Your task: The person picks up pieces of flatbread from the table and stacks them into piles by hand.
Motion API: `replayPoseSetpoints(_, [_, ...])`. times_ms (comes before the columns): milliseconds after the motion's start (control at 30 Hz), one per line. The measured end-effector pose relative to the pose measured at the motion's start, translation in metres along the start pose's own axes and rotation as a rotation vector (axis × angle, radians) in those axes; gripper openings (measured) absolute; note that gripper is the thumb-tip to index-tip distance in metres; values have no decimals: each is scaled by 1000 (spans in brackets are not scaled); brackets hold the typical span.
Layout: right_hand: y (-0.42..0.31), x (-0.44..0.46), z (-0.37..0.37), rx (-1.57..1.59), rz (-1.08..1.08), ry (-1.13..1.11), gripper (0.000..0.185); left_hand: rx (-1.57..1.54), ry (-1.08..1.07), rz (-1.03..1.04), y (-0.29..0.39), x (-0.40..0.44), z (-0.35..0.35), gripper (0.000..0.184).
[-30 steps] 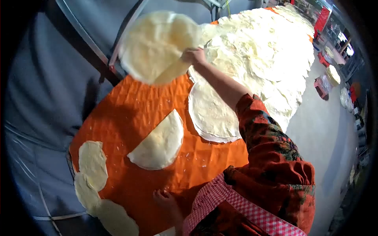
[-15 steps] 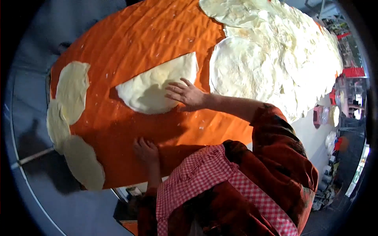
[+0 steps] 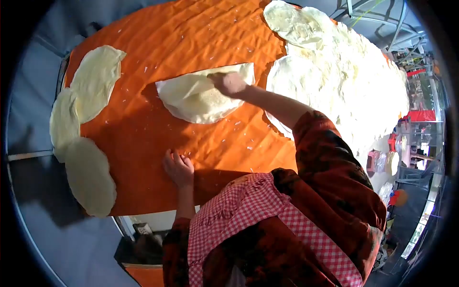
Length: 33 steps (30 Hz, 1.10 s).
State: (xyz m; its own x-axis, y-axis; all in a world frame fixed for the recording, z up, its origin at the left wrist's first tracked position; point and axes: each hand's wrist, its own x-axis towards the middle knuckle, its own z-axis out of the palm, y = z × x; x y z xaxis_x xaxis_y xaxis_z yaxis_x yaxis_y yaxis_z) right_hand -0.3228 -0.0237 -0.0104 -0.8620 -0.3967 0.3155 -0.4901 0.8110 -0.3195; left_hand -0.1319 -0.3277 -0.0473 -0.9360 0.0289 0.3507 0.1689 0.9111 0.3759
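A thin pale flatbread (image 3: 203,103), folded into a half-round, lies on an orange cloth (image 3: 143,129) in front of me. My right hand (image 3: 230,84) is closed at its straight upper edge, fingers pinching the sheet, which wrinkles around the grip. The fingertips are partly blurred. Nearer my body, my left hand (image 3: 180,168) rests on the cloth with its fingers curled in and nothing seen in them. It is apart from the folded flatbread.
Several thin round sheets (image 3: 91,174) overlap along the left edge of the table. A large spread of overlapping flatbreads (image 3: 334,81) covers the right side. White crumbs dot the cloth. A metal frame (image 3: 399,28) and packed goods (image 3: 377,162) stand beyond at the right.
My right hand has gone from lying spread over the folded flatbread to pinching its upper edge. The left hand's fingers have curled in. The view has shifted somewhat.
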Motion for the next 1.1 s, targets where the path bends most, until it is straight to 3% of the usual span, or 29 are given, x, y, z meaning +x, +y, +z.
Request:
replayPoseSetpoints(100, [2, 39, -29, -88, 187, -229, 24, 3, 26, 40, -4, -2, 4, 29])
replayPoseSetpoints(200, [-3, 45, -35, -63, 22, -216, 25, 10, 35, 77, -5, 1, 5, 32])
replayPoseSetpoints(233, [-15, 38, -32, -28, 62, -346, 33, 12, 28, 88, -5, 2, 5, 34])
replayPoseSetpoints(267, [-28, 1, -6, -277, -159, -335, 50, 6, 33, 106, -5, 2, 7, 34])
replayPoseSetpoints(300, [-36, -12, -5, -300, -116, -487, 68, 0, 47, 123, -10, 0, 11, 35])
replayPoseSetpoints(333, [-43, -22, -5, -303, -87, -509, 70, -8, 64, 140, -14, -3, 16, 35])
replayPoseSetpoints(367, [-42, -34, 1, -361, -85, -423, 78, 0, 63, 119, -21, -12, 24, 34])
replayPoseSetpoints(400, [-23, -48, 32, -240, -146, -157, 82, 1, 64, 110, -31, -21, 34, 33])
replayPoseSetpoints(467, [-23, -47, 36, -307, -118, -337, 79, -36, 86, 139, -23, -12, 36, 32])
replayPoseSetpoints(600, [-30, -15, 8, -299, -90, -428, 40, 78, 13, 151, -8, -3, 14, 29])
replayPoseSetpoints(700, [15, 56, -2, -117, 96, -231, 21, 148, -25, 133, -3, -3, 3, 26])
replayPoseSetpoints(733, [10, 82, -64, -88, 220, -250, 18, 131, -46, 106, -14, -10, 13, 26])
replayPoseSetpoints(767, [28, 101, -95, 37, 303, -28, 17, 113, -66, 77, -18, -13, 19, 25])
replayPoseSetpoints(800, [48, 117, -136, -33, 326, -87, 18, 121, -20, 111, -16, -12, 20, 26])
replayPoseSetpoints(833, [100, 127, -142, -175, 191, -48, 22, 130, 25, 146, -15, -11, 21, 26])
replayPoseSetpoints(867, [142, 133, -161, -480, 22, -169, 24, 138, 72, 178, -14, -9, 22, 26])
replayPoseSetpoints(900, [129, 127, -205, -794, 136, -316, 26, 132, 46, 162, -6, -5, 16, 27])
replayPoseSetpoints(933, [166, 108, -220, -865, -35, -191, 26, 126, 19, 140, 6, 2, 3, 27])
replayPoseSetpoints(967, [171, 94, -242, -916, 207, -300, 28, 124, -10, 117, 12, 3, -4, 27])
replayPoseSetpoints(1000, [193, 71, -259, -811, 288, -326, 27, 139, -27, 89, 12, 0, -4, 27])
replayPoseSetpoints(1033, [221, 33, -263, -503, 369, -259, 24, 151, -44, 65, 11, -3, -3, 28])
replayPoseSetpoints(1100, [272, -37, -252, -70, 615, 24, 29, 133, -33, 63, 4, -5, 11, 28])
